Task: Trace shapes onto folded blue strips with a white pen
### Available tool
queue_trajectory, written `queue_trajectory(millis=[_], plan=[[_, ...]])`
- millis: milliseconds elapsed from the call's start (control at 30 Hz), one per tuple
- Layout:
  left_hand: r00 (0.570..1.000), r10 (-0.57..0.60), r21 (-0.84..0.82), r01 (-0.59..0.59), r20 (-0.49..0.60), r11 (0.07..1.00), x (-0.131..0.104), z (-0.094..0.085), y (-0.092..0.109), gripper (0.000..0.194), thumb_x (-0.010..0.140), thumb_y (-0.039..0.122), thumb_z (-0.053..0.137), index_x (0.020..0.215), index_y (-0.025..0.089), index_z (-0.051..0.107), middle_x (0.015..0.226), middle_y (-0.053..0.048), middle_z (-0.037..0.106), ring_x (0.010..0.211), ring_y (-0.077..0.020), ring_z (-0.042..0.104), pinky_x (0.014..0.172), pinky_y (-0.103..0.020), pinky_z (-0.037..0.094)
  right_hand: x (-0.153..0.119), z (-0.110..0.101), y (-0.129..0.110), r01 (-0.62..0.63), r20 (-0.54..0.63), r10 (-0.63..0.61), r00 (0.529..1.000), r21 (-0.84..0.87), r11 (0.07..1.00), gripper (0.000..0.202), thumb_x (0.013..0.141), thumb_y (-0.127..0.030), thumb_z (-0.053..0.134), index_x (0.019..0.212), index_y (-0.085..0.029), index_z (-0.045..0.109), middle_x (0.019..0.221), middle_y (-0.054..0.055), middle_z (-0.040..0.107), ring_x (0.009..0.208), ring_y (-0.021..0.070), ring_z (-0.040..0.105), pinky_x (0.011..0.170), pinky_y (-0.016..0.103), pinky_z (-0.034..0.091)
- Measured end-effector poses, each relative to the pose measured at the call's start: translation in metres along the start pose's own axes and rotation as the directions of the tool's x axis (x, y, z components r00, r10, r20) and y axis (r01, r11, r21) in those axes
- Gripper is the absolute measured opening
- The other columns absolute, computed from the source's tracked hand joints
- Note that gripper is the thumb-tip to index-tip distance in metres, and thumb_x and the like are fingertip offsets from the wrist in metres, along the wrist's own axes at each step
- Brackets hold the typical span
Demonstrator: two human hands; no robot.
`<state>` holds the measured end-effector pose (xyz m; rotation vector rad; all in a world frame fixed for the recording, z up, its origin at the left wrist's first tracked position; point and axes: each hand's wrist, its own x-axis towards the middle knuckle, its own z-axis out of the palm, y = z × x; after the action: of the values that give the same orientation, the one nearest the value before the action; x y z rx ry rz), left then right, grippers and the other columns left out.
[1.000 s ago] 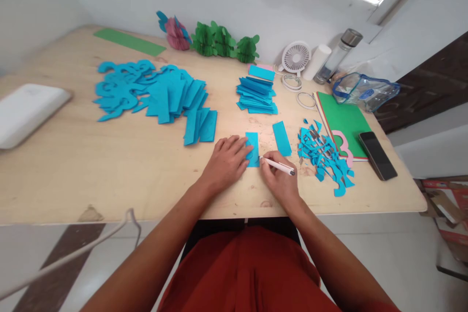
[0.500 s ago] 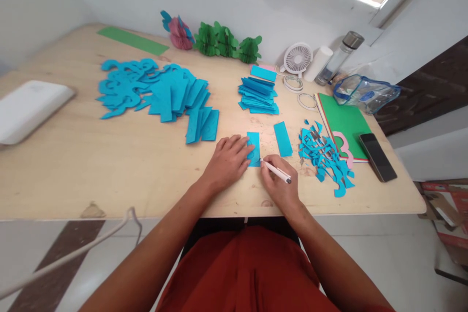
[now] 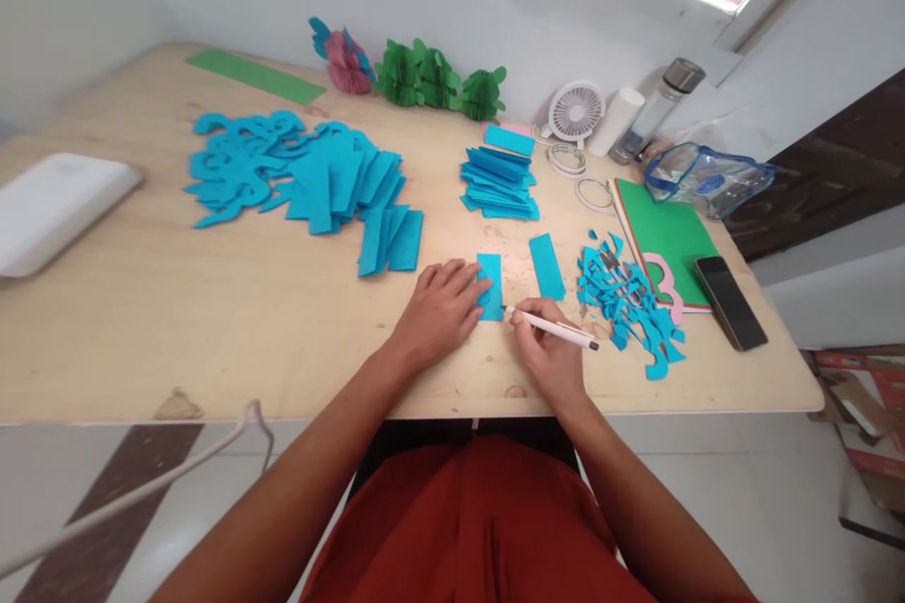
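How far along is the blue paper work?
Partway, by the look of it. Done: the curvy cutouts heaped at left, with scraps at right. In hand: a blue rectangle under the left hand, the right hand holding a pale pen by its edge. Probably left: cutting the rectangle pile, plus the center stack and lone strip.

the left fingers (image 3: 475, 294) cover part of the blue card (image 3: 493, 300), and its faint markings are too small to read. the picture's left edge cuts off the white box (image 3: 60, 207); the phone's screen (image 3: 732, 301) is too dark to read.
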<state>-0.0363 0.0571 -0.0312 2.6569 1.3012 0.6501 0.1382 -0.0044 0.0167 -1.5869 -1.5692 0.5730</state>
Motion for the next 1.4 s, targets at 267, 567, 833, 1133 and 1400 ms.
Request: queue_trajectory(millis=[267, 567, 833, 1133, 1400], plan=[[1.0, -0.001, 0.002, 0.001, -0.005, 1.0, -0.001, 0.0, 0.001, 0.038, 0.093, 0.025, 0.043, 0.125, 0.018, 0.063, 0.137, -0.013, 0.058, 0.129, -0.0338, 0.046, 0.104, -0.052, 0.037, 0.0, 0.006, 0.004, -0.008, 0.057, 0.003, 0.998, 0.09, 0.996, 0.015, 0.09, -0.031, 0.052, 0.089, -0.022, 0.065, 0.082, 0.001, 0.07, 0.071, 0.0157, 0.063, 0.065, 0.027, 0.049], [1.0, -0.007, -0.003, 0.007, 0.005, 1.0, -0.001, 0.001, 0.0, 0.038, 0.095, 0.028, 0.042, 0.126, 0.019, 0.062, 0.137, -0.013, 0.058, 0.129, -0.0336, 0.045, 0.104, -0.052, 0.036, 0.001, 0.01, 0.014, 0.249, 0.143, -0.239, 0.96, -0.054, 0.967, 0.028, 0.095, -0.025, 0.046, 0.116, -0.022, 0.065, 0.105, 0.008, 0.073, 0.097, 0.0225, 0.065, 0.087, 0.035, 0.051], [0.998, -0.022, -0.025, 0.023, 0.062, 0.999, 0.002, -0.001, -0.004, 0.039, 0.095, 0.026, 0.04, 0.127, 0.021, 0.063, 0.139, -0.012, 0.057, 0.129, -0.0325, 0.046, 0.103, -0.051, 0.037, 0.0, 0.012, 0.012, 0.295, 0.144, -0.276, 0.95, -0.125, 0.947, 0.03, 0.096, -0.022, 0.045, 0.117, -0.022, 0.066, 0.1, 0.009, 0.074, 0.092, 0.0237, 0.064, 0.084, 0.037, 0.052], [0.998, -0.01, -0.014, 0.01, 0.057, 1.0, 0.0, 0.0, -0.008, 0.039, 0.096, 0.027, 0.041, 0.129, 0.022, 0.062, 0.14, -0.011, 0.057, 0.129, -0.0329, 0.046, 0.104, -0.051, 0.036, 0.001, 0.009, 0.011, 0.088, 0.045, -0.093, 0.995, 0.11, 0.99, 0.02, 0.091, -0.026, 0.05, 0.1, -0.023, 0.069, 0.097, 0.005, 0.074, 0.09, 0.0203, 0.069, 0.087, 0.036, 0.053], [0.999, 0.0, 0.004, -0.001, 0.05, 1.0, 0.001, 0.0, -0.008, 0.038, 0.097, 0.029, 0.041, 0.127, 0.022, 0.062, 0.14, -0.01, 0.057, 0.13, -0.0321, 0.045, 0.105, -0.05, 0.035, -0.002, 0.015, 0.008, -0.003, 0.128, -0.013, 0.992, 0.126, 0.992, 0.011, 0.086, -0.026, 0.055, 0.088, -0.023, 0.066, 0.083, 0.002, 0.072, 0.08, 0.018, 0.067, 0.077, 0.031, 0.052]])
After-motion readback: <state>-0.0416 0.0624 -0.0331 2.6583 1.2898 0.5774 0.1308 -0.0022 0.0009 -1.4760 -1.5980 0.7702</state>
